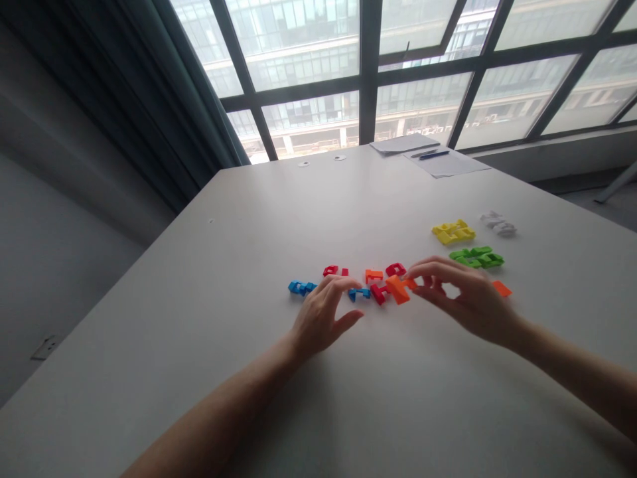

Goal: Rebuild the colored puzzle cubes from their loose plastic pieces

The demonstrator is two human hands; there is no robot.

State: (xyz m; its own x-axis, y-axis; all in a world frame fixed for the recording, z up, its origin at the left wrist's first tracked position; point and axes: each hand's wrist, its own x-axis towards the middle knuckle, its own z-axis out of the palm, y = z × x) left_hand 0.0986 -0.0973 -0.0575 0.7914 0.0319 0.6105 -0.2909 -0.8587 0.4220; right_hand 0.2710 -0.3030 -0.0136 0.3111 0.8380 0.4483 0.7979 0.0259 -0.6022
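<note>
Between the thumb and fingers of my right hand (460, 295) is an orange plastic puzzle piece (398, 289), held just above the table. My left hand (328, 312) is open, thumb and fingers apart, beside a blue piece (359, 294); whether its fingertips touch that piece I cannot tell. More blue pieces (301, 287) lie left of it, partly behind the hand. Red pieces (330, 271) sit behind its fingers. A red piece (379, 293) and another orange piece (373, 275) lie between my hands, and a further red piece (395, 269) lies behind the held one.
To the right are groups of yellow pieces (454, 232), green pieces (478, 257) and white pieces (499, 224). An orange piece (501, 288) lies beyond my right wrist. Papers (448, 164) with a pen (434, 155) rest at the white table's (239, 239) far edge, by the window.
</note>
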